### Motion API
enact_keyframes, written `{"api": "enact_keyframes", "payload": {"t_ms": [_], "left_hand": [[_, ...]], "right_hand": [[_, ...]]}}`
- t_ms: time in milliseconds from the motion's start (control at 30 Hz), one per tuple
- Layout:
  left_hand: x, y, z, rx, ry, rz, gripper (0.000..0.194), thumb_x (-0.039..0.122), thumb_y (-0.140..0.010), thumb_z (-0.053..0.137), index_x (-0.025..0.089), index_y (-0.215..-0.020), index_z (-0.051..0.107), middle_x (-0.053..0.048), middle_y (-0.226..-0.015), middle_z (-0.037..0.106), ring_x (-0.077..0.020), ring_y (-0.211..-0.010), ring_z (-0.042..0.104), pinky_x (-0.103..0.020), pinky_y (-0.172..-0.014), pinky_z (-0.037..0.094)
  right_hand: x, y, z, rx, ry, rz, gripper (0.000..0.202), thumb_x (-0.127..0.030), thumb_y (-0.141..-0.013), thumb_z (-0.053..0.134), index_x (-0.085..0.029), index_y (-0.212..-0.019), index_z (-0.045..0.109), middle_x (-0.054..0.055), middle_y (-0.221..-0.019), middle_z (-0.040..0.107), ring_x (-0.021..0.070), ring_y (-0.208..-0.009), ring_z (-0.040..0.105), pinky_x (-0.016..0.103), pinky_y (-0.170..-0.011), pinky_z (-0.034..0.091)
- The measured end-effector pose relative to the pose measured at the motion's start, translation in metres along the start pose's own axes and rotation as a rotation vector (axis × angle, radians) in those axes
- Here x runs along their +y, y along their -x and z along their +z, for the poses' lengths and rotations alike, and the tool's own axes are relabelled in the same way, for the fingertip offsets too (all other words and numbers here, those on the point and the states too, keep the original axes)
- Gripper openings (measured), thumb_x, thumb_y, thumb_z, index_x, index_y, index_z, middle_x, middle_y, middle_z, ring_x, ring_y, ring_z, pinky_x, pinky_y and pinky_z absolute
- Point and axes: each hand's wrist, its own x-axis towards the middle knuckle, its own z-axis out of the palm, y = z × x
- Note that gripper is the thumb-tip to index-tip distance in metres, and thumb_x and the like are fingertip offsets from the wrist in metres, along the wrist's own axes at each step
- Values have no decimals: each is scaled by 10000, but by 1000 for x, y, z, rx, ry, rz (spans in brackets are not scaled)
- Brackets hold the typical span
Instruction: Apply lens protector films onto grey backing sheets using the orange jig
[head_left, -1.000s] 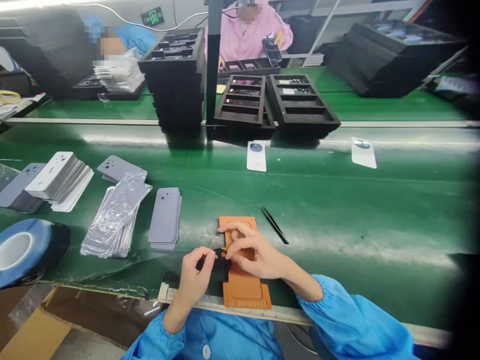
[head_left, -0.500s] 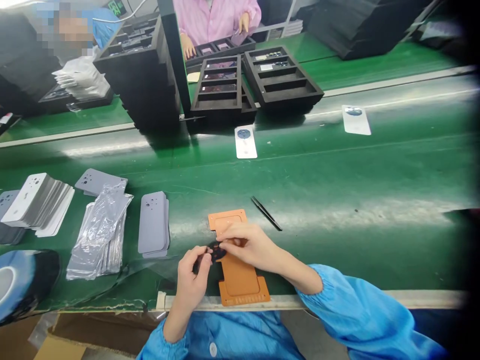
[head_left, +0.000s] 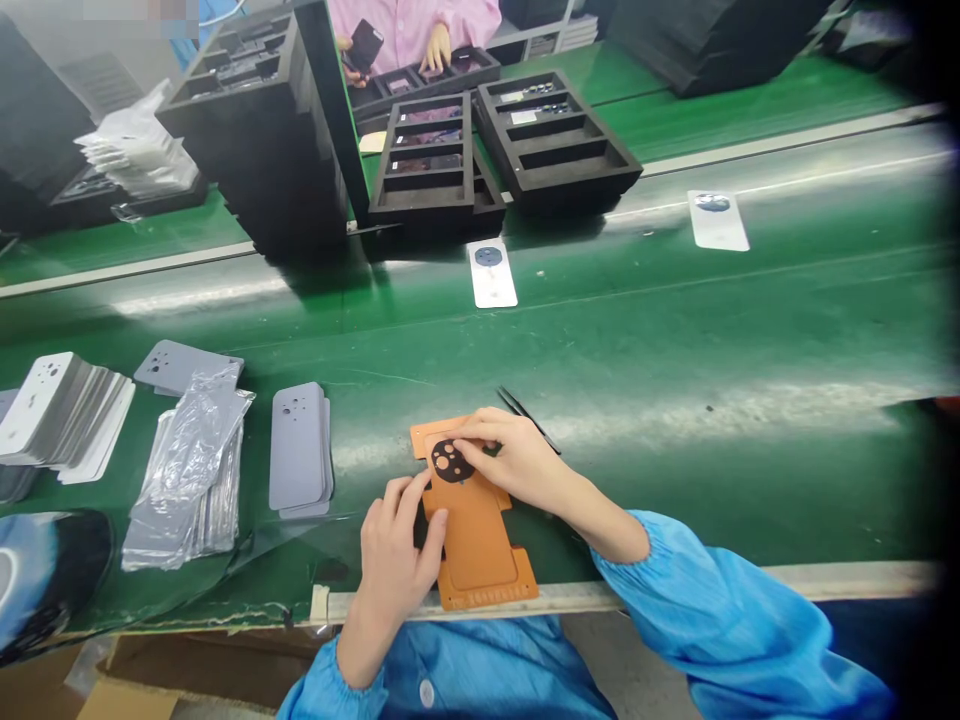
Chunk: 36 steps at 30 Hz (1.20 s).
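One green bench [head_left: 637,420] carries, at its near edge, one orange plate [head_left: 480,545], left hand [head_left: 394,550] spread at the plate's left edge, right hand [head_left: 517,455], pinch unclear, at one black disc [head_left: 454,463] on the plate's far end, apparently being positioned, calling for careful alignment.

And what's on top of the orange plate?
On the orange plate, near its far end, there's a round black piece with holes. The left hand is at one edge. The right hand covers part of the plate; what's under that hand can't be seen.
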Motion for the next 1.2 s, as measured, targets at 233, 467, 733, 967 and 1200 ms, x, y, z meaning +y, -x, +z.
{"api": "enact_keyframes", "payload": {"t_ms": [233,467,733,967,1200], "left_hand": [[1,-1,-2,-23,-67,21,435,320,-1030,484,235,-1456,498,-94,-1174,632,-220,-910,652,-346,-801,520],[3,-4,0,-23,-171,70,496,333,-1030,471,255,-1520,457,-82,-1134,617,-189,-784,618,-332,-725,497],[6,-5,0,-43,-194,49,490,355,-1026,468,242,-1503,470,-81,-1128,611,-189,-751,611,-338,-692,493],[6,-5,1,-40,-199,50,514,359,-1031,461,260,-1535,429,-82,-1119,610,-184,-755,609,-325,-690,487],[5,-5,1,-29,-182,41,506,356,-1031,470,270,-1529,448,-77,-1120,611,-175,-748,604,-317,-695,486]], "right_hand": [[2,-1,-1,21,-6,-5,208,-196,-955,613,-234,-1013,809,63,-917,735,199,-847,676,345,-791,543],[4,1,2,46,0,-20,209,-194,-953,605,-239,-990,806,62,-905,741,201,-858,673,354,-813,551],[4,0,-6,70,32,51,165,-197,-914,649,-238,-978,796,44,-902,675,172,-783,645,317,-717,522],[17,0,-21,29,-55,168,137,-331,-869,747,-215,-937,777,-3,-748,638,121,-602,527,268,-569,442],[14,1,-22,-34,-31,124,133,-208,-846,755,-216,-978,767,-9,-781,607,125,-663,549,265,-621,448]]}}
